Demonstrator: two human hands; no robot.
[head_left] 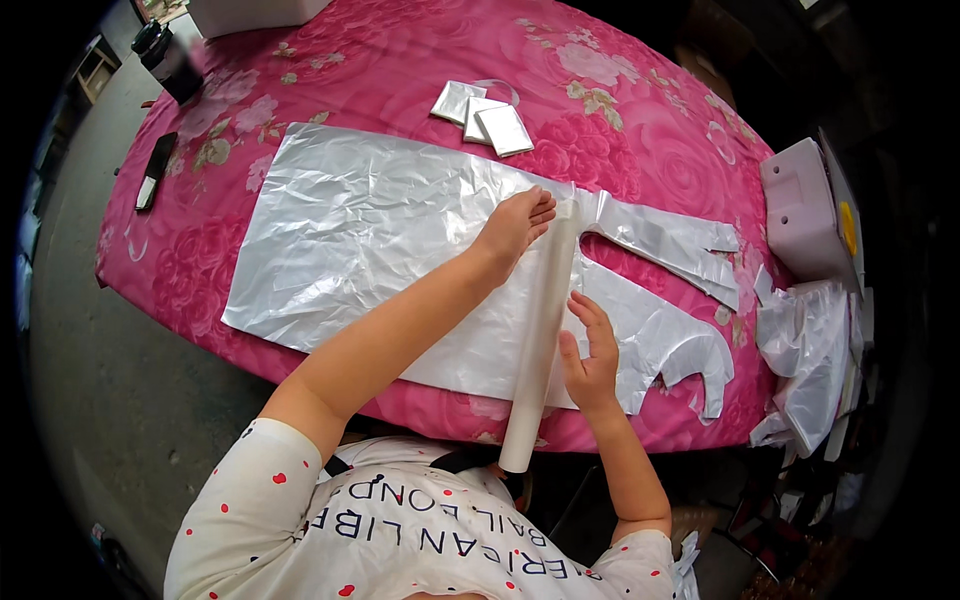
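A wide, creased sheet of silvery-white plastic film (pixel 340 210) lies flat across the table. Its right end splits into strips like the handles of a plastic bag (pixel 660 235). A pale, slim roll (pixel 538 370) lies across the film, with its near end jutting past the table's front edge. Beside the roll's far part is my left hand (pixel 515 228), its fingers stretched out together at the roll's side; whether they press on it is unclear. My right hand (pixel 592 355) is just right of the roll's middle, thumb and fingers apart, holding nothing.
A pink flowered cloth (pixel 680 150) covers the table. Behind the film lie several small folded silvery packets (pixel 503 131). A black-handled cutter (pixel 156 170) and a dark bottle (pixel 168 62) are at the left. At the right edge stand a pale box (pixel 805 205) and crumpled plastic (pixel 805 345).
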